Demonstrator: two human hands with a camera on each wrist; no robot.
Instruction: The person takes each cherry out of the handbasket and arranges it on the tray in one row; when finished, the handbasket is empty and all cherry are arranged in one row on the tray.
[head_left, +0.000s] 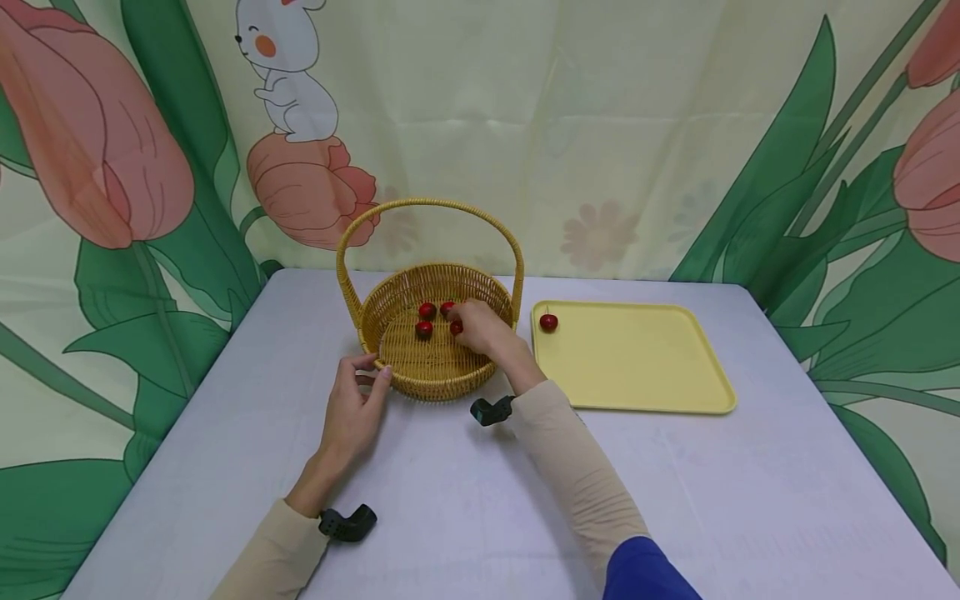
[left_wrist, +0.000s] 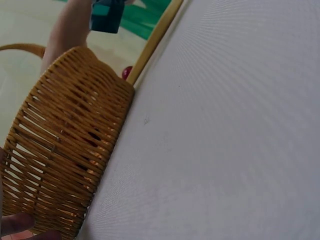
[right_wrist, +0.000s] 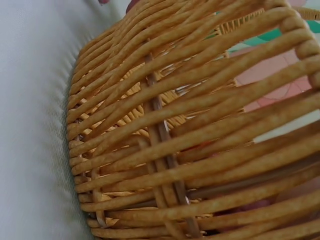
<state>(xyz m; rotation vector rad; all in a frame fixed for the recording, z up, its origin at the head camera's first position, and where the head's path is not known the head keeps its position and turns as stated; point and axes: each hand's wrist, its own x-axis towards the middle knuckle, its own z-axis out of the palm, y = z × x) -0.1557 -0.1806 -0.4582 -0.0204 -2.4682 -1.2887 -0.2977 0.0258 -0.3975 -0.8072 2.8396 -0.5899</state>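
Note:
A woven basket [head_left: 438, 387] with a tall arched handle stands on the table, and its slatted wall fills much of both wrist views. My left hand [head_left: 352, 408] holds the basket's front left rim, thumb and fingers against the wickerwork. Over the front right rim my right hand [head_left: 482, 327] reaches inside, its fingertips pinching a dark red cherry [head_left: 456, 327] low over the basket floor. Beside it in the basket are a cherry [head_left: 427, 311], another cherry [head_left: 423, 331] and a third cherry [head_left: 447, 308], partly hidden by the fingers.
To the basket's right lies a shallow yellow tray [head_left: 637, 367] with one stemmed cherry [head_left: 548, 322] near its back left corner. A white cloth [head_left: 450, 517] covers the table. Behind it hangs a curtain [head_left: 600, 142] printed with tulips and a rabbit.

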